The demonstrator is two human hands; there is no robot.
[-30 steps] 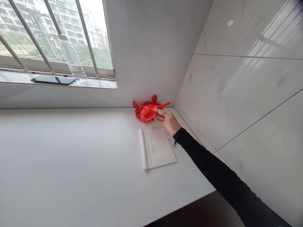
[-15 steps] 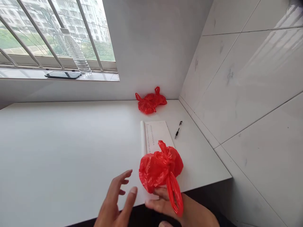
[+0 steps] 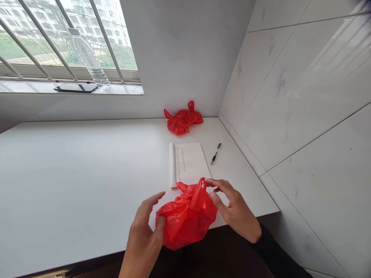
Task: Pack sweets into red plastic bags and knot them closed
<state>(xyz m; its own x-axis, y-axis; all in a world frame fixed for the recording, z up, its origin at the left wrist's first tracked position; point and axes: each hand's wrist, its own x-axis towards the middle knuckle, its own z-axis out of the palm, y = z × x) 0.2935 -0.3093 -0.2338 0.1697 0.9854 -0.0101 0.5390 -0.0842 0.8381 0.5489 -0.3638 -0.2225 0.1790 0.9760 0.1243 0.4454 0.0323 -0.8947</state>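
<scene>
A tied red plastic bag (image 3: 187, 222) is at the table's front edge, its lower part reaching past the edge. What it contains is hidden. My left hand (image 3: 146, 226) is at its left side, fingers spread and thumb against the plastic. On the other side, my right hand (image 3: 232, 206) has its fingertips at the bag's raised handle loop, which stands up toward them, with the thumb beside the bag. Just behind the bag lies an open notepad (image 3: 193, 162) with columns of writing and its cover rolled back at the left.
Another red plastic bag (image 3: 184, 120) rests against the back wall. A black pen (image 3: 214, 157) lies right of the notepad, near the tiled wall (image 3: 304, 96). On the windowsill are a clear water bottle (image 3: 91, 61) and a dark phone (image 3: 75, 88). The white table (image 3: 87, 173) extends left.
The bag has turned and shifted toward me and left, uncovering more of the notepad. My right hand has moved from under it to the handle on its right; my left thumb now touches it.
</scene>
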